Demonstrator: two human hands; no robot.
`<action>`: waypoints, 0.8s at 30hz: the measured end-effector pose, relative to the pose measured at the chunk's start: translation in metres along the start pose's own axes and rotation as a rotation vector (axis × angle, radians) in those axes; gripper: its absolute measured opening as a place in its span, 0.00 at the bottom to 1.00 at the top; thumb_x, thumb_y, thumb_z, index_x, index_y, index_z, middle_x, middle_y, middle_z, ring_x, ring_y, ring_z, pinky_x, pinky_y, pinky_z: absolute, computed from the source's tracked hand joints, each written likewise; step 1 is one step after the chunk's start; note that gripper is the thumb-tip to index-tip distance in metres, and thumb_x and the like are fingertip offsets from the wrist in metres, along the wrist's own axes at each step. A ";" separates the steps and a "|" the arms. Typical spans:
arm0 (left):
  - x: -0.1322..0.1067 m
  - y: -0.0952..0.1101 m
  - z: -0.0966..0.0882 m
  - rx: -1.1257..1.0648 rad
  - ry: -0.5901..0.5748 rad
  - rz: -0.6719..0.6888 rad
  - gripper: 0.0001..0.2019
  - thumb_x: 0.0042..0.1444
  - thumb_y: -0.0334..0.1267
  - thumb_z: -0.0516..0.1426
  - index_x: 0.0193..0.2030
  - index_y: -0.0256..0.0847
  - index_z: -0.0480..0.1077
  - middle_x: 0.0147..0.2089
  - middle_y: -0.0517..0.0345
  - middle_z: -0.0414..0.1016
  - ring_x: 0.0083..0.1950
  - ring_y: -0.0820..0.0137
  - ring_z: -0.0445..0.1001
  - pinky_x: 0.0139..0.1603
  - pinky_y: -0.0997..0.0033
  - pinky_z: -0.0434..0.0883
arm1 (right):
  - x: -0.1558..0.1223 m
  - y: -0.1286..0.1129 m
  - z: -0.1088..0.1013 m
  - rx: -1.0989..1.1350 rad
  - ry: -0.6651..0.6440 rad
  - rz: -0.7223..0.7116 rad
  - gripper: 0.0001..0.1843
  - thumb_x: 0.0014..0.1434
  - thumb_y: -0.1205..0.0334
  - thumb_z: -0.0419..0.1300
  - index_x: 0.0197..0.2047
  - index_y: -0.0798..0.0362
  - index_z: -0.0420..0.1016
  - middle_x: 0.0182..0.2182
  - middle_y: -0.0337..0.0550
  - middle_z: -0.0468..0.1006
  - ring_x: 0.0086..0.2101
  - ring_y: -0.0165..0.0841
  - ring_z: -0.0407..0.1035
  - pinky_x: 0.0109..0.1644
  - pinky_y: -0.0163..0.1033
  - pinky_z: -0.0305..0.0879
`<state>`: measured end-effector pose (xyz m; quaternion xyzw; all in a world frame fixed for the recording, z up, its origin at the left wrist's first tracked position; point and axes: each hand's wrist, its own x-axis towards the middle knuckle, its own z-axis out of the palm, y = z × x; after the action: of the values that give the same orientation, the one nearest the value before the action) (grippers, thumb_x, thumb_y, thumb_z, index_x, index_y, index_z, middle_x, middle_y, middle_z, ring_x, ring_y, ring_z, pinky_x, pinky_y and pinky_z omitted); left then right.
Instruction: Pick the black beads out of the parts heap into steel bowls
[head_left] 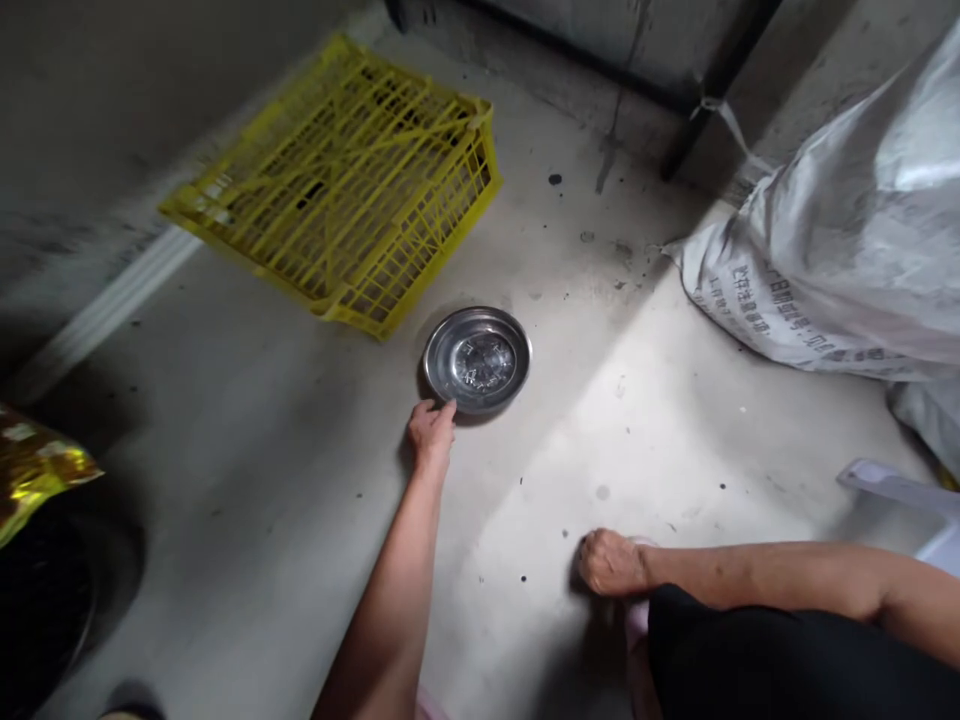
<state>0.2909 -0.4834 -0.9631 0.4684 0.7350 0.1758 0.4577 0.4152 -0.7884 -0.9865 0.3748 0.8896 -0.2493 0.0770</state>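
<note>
A round, shallow metal bowl (486, 365) rests on the pale floor, right side up, with scratched white marks on its bottom. My left hand (433, 428) reaches forward from below and grips the near left rim, its thumb at the edge. The fingers under the rim are partly hidden. Lower right, my right hand (609, 563) is closed in a fist beside my knee, seen from the back. Whether anything is inside that fist is hidden.
A yellow plastic crate (337, 190) lies upside down beyond the bowl. White printed sacks (847, 220) bulge at right, near a dark metal frame (679, 140). A shiny gold packet (41, 465) sits over a dark tub (82, 590) at left.
</note>
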 end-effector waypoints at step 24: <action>-0.028 -0.089 -0.163 0.296 -0.717 -0.132 0.07 0.35 0.37 0.59 0.24 0.38 0.70 0.17 0.64 0.68 0.18 0.75 0.63 0.19 0.78 0.61 | -0.001 0.073 -0.056 0.484 -0.161 0.259 0.13 0.48 0.76 0.52 0.35 0.56 0.72 0.29 0.38 0.74 0.26 0.24 0.62 0.28 0.29 0.53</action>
<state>0.1117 -0.5234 -0.9254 0.5126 0.5747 -0.1366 0.6232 0.4702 -0.7176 -0.9662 0.4720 0.7399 -0.4715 0.0869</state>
